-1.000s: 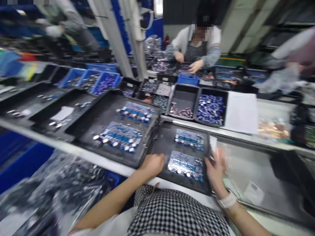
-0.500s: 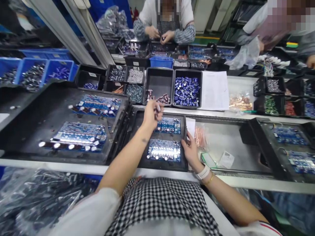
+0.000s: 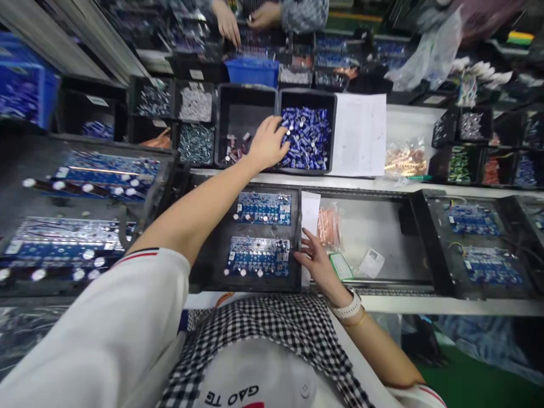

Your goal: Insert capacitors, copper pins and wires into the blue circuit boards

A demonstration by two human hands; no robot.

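My left hand (image 3: 268, 145) reaches forward into a black bin (image 3: 307, 96) full of blue capacitors (image 3: 308, 136), its fingers curled down among them; whether they hold any is hidden. My right hand (image 3: 315, 260) rests with fingers spread on the right edge of a black tray (image 3: 216, 272) in front of me. That tray carries two blue circuit boards, a far board (image 3: 263, 208) and a near board (image 3: 257, 256), both studded with silver-topped parts.
A larger tray with boards (image 3: 76, 209) lies at the left, another tray (image 3: 480, 249) at the right. Small parts bins (image 3: 195, 122) line the back shelf beside a white sheet (image 3: 359, 133). Copper parts in a bag (image 3: 330, 225) lie right of my tray. A person's hands (image 3: 246, 20) work opposite.
My left hand went from the tray's left edge up over the far board and on into the blue capacitor bin. My right hand stayed at the tray's right edge. The view tilted down.
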